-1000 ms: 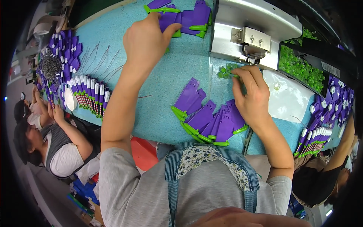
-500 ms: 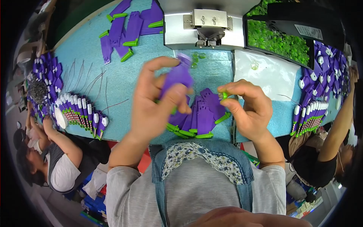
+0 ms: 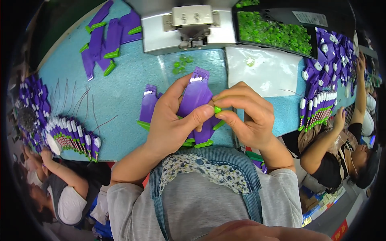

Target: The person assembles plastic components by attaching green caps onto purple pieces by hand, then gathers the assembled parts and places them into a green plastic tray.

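Observation:
My left hand (image 3: 167, 124) holds a flat purple plastic piece (image 3: 195, 94), thumb across its front and its notched end pointing away from me. Between the thumb and fingertips of my right hand (image 3: 255, 116) is a small green plastic part (image 3: 217, 109), right at the purple piece's right edge. Whether the two touch is hard to tell. Below my hands lie several more purple pieces with green ends (image 3: 204, 143), partly covered by them. Another purple piece (image 3: 149, 103) lies beside my left hand.
A metal machine (image 3: 189, 36) stands beyond my hands, with loose green parts (image 3: 183, 63) before it. Right of it are a black bin of green parts (image 3: 275, 36) and a white sheet (image 3: 265, 76). Purple pieces (image 3: 114, 34) lie far left. Co-workers sit on both sides beside fanned-out purple-and-white assemblies (image 3: 317, 108).
My hands have come together: the purple piece in my left hand now meets or nearly meets the green part in my right. The whole view has shifted a little to the right.

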Action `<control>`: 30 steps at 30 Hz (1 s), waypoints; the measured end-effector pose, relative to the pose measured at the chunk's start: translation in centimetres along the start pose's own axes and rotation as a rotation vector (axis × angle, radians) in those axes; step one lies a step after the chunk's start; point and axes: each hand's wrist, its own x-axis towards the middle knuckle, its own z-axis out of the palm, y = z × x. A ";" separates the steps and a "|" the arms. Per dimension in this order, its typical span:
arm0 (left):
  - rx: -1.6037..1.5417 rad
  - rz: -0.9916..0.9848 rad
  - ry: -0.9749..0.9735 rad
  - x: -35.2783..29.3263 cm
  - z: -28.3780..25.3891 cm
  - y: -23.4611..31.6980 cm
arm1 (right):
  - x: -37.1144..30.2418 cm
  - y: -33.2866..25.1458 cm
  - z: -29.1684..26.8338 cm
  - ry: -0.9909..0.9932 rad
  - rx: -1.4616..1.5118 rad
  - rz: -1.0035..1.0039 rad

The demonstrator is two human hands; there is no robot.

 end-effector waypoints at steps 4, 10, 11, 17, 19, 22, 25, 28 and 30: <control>-0.021 -0.025 -0.055 0.5 0.5 -0.2 | 0.2 1.6 -2.9 0.102 -0.376 0.053; 0.176 -0.079 -0.027 0.1 0.8 0.8 | 1.2 5.2 -5.2 0.126 -0.902 -0.013; 0.180 -0.050 -0.036 0.1 0.8 0.6 | 1.3 5.3 -5.1 0.107 -0.969 -0.028; 0.006 0.153 0.108 -0.1 1.3 -0.3 | 0.7 3.5 -4.8 0.185 -0.720 -0.033; -0.024 0.195 0.132 0.1 1.3 -0.5 | -0.1 2.4 -4.1 0.196 -0.335 0.107; 0.054 0.302 0.140 0.2 1.6 -0.8 | -1.0 0.7 -2.8 0.159 0.079 0.247; 0.090 0.294 0.117 -0.3 1.6 -0.7 | -1.4 0.1 -2.0 0.135 0.209 0.275; 0.057 0.285 0.111 -0.6 1.5 -0.7 | -1.5 0.0 -1.6 0.111 0.168 0.255; 0.065 0.290 0.108 -0.7 1.5 -0.8 | -1.5 0.2 -1.3 0.082 0.063 0.217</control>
